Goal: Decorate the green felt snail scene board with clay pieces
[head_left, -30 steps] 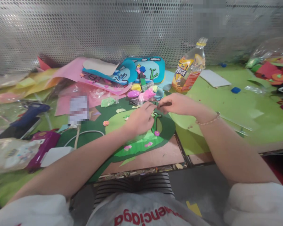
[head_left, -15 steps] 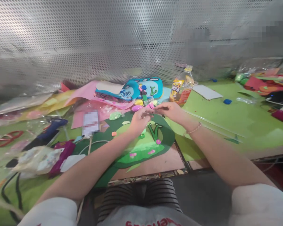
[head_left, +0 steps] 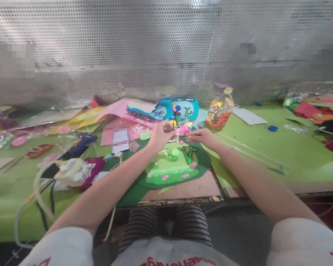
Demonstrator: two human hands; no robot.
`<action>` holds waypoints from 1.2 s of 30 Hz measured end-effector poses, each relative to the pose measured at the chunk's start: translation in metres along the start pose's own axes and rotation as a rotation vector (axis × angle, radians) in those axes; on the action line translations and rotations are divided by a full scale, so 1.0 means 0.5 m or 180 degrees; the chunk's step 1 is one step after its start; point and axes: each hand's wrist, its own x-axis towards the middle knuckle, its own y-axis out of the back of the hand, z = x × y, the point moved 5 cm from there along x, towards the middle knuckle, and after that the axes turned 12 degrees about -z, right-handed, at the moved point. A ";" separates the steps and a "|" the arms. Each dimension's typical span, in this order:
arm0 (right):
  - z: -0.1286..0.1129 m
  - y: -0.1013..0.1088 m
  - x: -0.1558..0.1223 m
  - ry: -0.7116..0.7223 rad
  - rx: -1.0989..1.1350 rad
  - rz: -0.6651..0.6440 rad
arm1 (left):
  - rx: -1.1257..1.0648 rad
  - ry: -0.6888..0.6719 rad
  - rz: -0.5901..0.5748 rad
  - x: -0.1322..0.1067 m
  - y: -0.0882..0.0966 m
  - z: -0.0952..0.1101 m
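My left hand (head_left: 161, 135) is over the far edge of a green foam picture (head_left: 158, 170), its thumb and fingertips pinched together. Facing it from the right, my right hand (head_left: 202, 137) also has its fingertips together. What either pinch holds is too small and blurred to make out. Between the hands show a bright pink lump of clay (head_left: 184, 129) by clear plastic and a small pink ball (head_left: 181, 142). The picture bears a green snail-like figure (head_left: 170, 155), dark green curled leaves (head_left: 188, 156) and pink flowers.
Behind the hands lies a blue decorated picture (head_left: 192, 108), with a plastic bottle (head_left: 219, 111) right of it. A white card (head_left: 249, 116) and blue lump (head_left: 272, 128) lie farther right. On the left are red scissors (head_left: 39, 150), a glue gun (head_left: 81, 143), a phone-like device (head_left: 120, 140) and cables.
The view has shifted, so the table things appear farther right and lower. My hands have drawn slightly apart, uncovering the snail-like figure and the pink ball between them.
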 end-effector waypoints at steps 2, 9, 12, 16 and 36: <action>0.003 -0.005 0.002 0.0002 0.0048 -0.0069 | 0.0016 0.0093 -0.0002 -0.009 0.011 0.003; -0.005 -0.003 -0.006 -0.0019 -0.0204 0.0168 | -0.0703 0.0728 -0.0108 -0.033 0.034 -0.028; -0.035 -0.013 -0.009 -0.0033 -0.0422 0.0382 | -0.0881 0.0888 -0.0190 -0.039 0.045 -0.042; -0.072 -0.046 0.003 -0.0075 -0.0260 0.0272 | -0.1154 0.1049 -0.0234 -0.048 0.052 -0.057; -0.008 -0.057 0.001 -0.0497 0.1238 0.0005 | -0.1790 0.1487 0.0027 -0.067 0.045 -0.067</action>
